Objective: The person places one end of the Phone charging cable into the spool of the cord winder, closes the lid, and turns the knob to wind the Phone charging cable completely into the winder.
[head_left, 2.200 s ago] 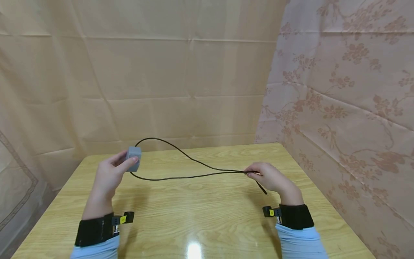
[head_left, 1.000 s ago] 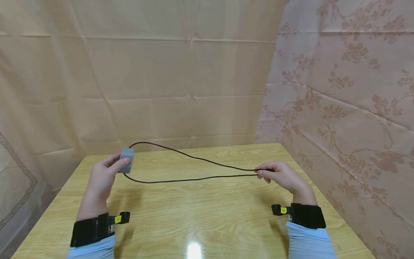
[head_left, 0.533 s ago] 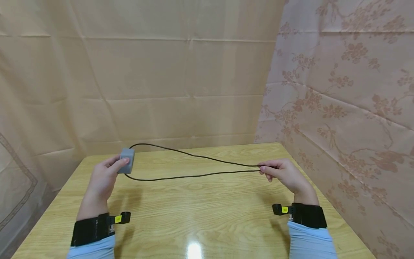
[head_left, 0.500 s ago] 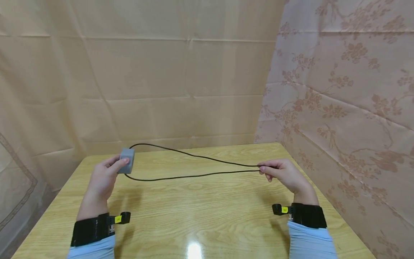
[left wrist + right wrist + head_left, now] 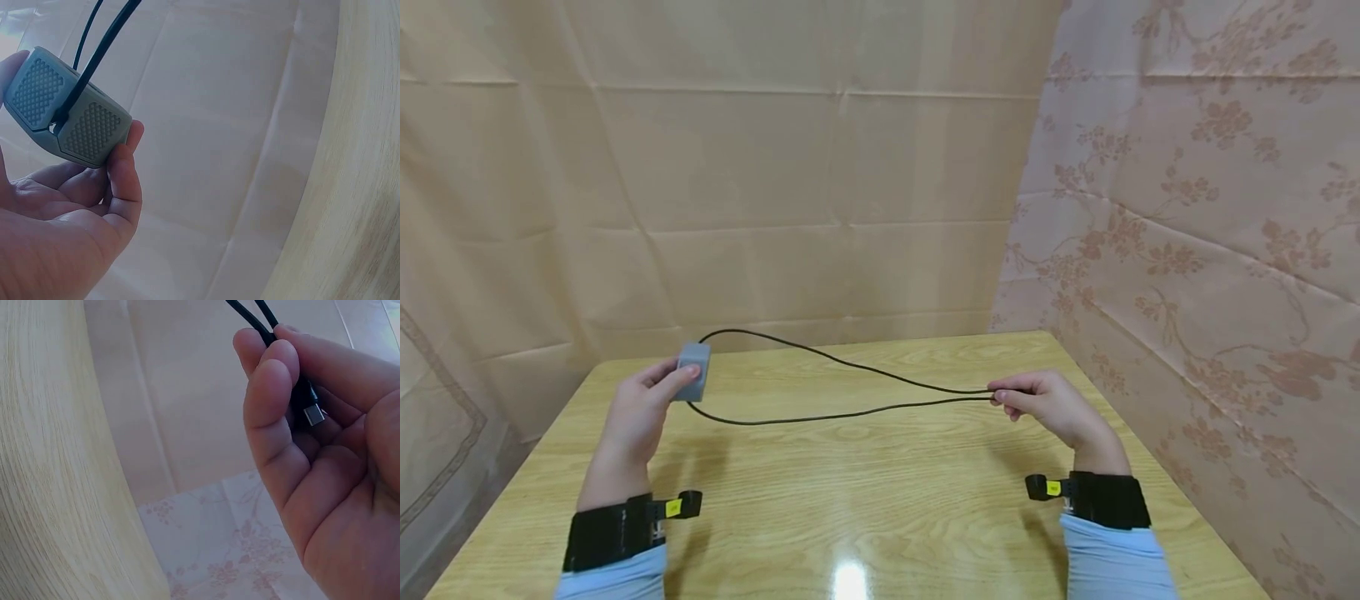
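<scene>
A small grey-blue retractable cable reel (image 5: 693,372), a block with textured sides, is held up over the table between the thumb and fingers of my left hand (image 5: 638,412). In the left wrist view the reel (image 5: 69,111) shows a dark cord (image 5: 100,59) coming out of a slot between two dimpled panels. One black cable (image 5: 820,354) leaves its far end, another its near end, and both run to the right. My right hand (image 5: 1052,407) pinches the two cable strands together. Within its palm, the right wrist view shows a metal USB-C plug (image 5: 314,415).
Beneath both hands lies a light wood-grain table (image 5: 850,483). A beige cloth (image 5: 775,208) hangs behind it, and a floral cloth (image 5: 1187,250) hangs along the right. Each wrist wears a black strap (image 5: 1108,500) with a small camera (image 5: 1036,487).
Since the oldest frame my hands have moved apart, and the plug hanging below the right hand is now inside it. In the last half second the right hand has eased slightly left, slackening the cables.
</scene>
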Motion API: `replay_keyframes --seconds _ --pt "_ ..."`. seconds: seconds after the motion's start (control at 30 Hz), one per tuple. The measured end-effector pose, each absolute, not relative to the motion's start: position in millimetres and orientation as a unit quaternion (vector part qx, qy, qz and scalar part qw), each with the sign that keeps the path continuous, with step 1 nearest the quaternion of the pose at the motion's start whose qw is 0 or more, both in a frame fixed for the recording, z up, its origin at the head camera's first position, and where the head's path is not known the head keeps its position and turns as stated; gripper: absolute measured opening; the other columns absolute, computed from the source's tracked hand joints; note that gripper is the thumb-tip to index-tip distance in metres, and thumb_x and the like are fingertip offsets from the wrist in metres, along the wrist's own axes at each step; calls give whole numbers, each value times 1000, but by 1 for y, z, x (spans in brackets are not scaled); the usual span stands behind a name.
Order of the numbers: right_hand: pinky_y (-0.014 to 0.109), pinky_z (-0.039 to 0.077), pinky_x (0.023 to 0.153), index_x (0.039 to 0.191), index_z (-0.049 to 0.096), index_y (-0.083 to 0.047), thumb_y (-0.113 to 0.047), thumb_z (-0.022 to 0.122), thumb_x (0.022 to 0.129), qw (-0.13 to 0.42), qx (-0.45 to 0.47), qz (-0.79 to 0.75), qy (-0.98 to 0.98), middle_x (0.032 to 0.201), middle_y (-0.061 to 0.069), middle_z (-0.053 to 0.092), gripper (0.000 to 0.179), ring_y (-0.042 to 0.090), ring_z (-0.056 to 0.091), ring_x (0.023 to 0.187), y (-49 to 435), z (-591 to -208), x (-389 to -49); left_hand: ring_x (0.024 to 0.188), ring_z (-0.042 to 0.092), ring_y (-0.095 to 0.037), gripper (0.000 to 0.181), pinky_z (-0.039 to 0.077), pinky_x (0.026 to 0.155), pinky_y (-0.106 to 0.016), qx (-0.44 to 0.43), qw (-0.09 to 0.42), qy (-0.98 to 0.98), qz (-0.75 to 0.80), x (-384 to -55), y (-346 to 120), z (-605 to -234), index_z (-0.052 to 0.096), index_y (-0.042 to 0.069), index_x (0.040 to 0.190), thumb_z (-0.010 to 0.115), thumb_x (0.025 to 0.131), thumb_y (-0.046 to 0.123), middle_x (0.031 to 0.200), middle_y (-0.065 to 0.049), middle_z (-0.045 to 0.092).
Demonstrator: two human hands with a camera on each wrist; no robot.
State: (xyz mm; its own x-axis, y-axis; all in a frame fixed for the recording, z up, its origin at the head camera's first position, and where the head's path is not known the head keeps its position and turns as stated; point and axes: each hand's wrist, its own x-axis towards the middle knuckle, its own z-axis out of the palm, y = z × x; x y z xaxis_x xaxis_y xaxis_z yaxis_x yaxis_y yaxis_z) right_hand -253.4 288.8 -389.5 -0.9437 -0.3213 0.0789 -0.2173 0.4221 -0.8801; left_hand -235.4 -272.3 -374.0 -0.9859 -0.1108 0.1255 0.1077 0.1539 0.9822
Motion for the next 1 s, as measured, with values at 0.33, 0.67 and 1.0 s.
replay_keyframes --seconds 0.33,0.67,1.0 --pt "33 58 79 127 66 9 -11 62 103 56 -166 -525 833 112 22 71 32 21 70 85 287 -392 -255 130 37 -29 72 16 116 -59 -7 91 -762 -641 -234 -266 -372 39 -10 150 67 100 34 139 -19 48" --pt "36 60 71 115 69 8 -6 65 100 80 -145 -489 856 91 12 71 21 34 68 81 255 -400 -261 132 45 -41 81 32 111 -62 -14 82 -821 -565 -235 -250 -368 35 -4 155 69 98 43 147 -30 47" --pt "36 59 65 106 71 7 -1 66 97 116 -169 -438 875 86 20 69 14 21 66 70 220 -415 -264 120 54 -39 83 50 93 -49 -51 81 -865 -493 -231 -228 -362 40 -2 153 70 95 49 142 -27 53"
